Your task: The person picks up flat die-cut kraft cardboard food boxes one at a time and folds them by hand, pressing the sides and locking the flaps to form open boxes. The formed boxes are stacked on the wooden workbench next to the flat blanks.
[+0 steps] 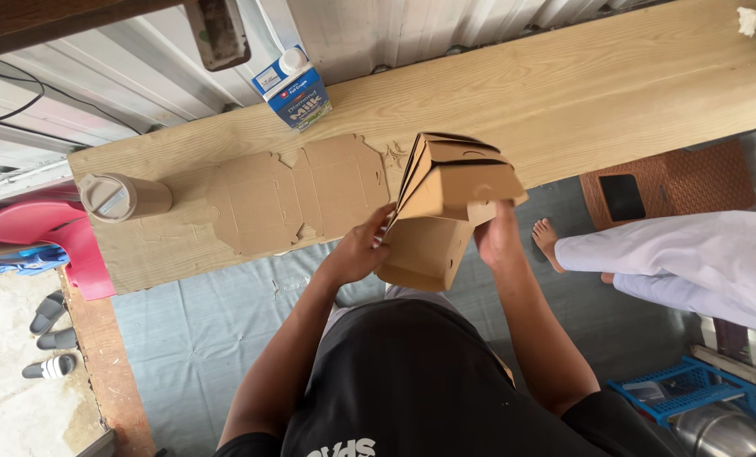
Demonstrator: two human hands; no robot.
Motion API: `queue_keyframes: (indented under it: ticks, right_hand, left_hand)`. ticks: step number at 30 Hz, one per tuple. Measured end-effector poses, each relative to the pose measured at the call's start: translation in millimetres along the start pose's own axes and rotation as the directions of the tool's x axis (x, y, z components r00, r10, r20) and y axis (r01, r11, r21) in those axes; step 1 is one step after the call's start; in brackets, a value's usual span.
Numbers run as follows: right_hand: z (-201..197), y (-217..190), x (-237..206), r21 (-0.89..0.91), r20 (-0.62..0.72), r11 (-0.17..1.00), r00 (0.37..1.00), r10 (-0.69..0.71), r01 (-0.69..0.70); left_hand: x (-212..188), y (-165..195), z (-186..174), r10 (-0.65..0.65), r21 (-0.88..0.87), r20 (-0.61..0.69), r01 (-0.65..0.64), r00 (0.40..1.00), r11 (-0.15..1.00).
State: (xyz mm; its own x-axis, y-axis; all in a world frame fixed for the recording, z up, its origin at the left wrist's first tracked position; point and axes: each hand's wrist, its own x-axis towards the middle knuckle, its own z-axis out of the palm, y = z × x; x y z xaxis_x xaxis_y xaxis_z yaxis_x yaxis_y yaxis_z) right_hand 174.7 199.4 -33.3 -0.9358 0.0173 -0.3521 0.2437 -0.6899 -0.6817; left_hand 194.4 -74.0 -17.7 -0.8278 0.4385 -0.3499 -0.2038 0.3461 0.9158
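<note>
Both hands gripped a half-folded box (pixel 433 233) of plain brown cardboard, matte and creased, held just over the near edge of a pale, grainy wooden plank table (pixel 615 93). The left hand (pixel 357 252) had its fingers curled on the box's left wall; the right hand (pixel 498 237) clasped the right side, its fingertips hidden behind a flap. Just left of the left fingers lay a flat die-cut cardboard blank (pixel 297 199). Farther left stood a tan lidded cup (pixel 120 196); beyond the fingers stood a blue-and-white milk carton (pixel 296 89).
</note>
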Motion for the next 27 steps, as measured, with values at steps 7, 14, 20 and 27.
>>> queue_keyframes:
  ticks: [7, 14, 20, 27]
  right_hand:
    - [-0.7, 25.7, -2.3, -0.322, -0.167, 0.942, 0.974, -0.153, 0.093]
    - [-22.1, -34.9, 37.3, -0.020, -0.439, 0.999, 0.898, 0.035, -0.048]
    - [-10.9, -58.4, 101.6, -0.407, -0.476, 0.903, 0.876, -0.079, -0.140]
    - [9.1, -31.7, 120.7, -0.586, -0.349, 0.810, 0.900, -0.260, 0.007]
  left_hand:
    - [18.4, -25.9, 45.0, 0.677, 0.680, -0.024, -0.484, 0.735, 0.550]
    - [15.7, -1.7, 43.0, -0.060, 0.032, 0.127, 0.056, 0.990, 0.998]
    - [6.3, -17.3, 21.3, -0.154, 0.044, -0.011, 0.155, 0.988, 0.987]
    - [-19.8, -67.8, -18.1, -0.186, -0.033, -0.382, 0.187, 0.905, 0.982]
